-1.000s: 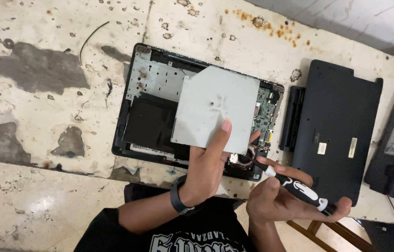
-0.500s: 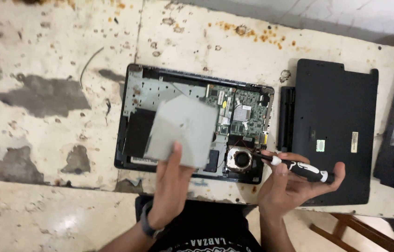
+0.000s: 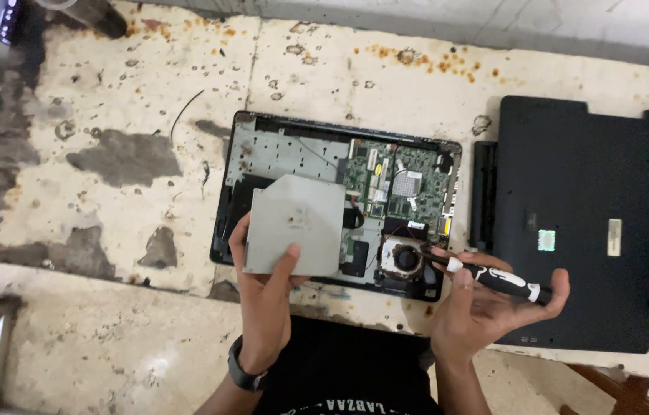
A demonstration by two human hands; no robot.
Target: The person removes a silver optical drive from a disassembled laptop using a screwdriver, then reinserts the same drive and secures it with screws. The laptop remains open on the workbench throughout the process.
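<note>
The table [image 3: 125, 84] lies free at nine and eleven o'clock of the opened laptop [image 3: 409, 184]. At three o'clock the black cover [image 3: 570, 192] blocks the way.

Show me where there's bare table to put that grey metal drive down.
The left hand holds the grey drive over the opened laptop. Freest is the stained table left of the laptop, and the strip behind it. Right is crowded: right hand with screwdriver, black cover.
</note>
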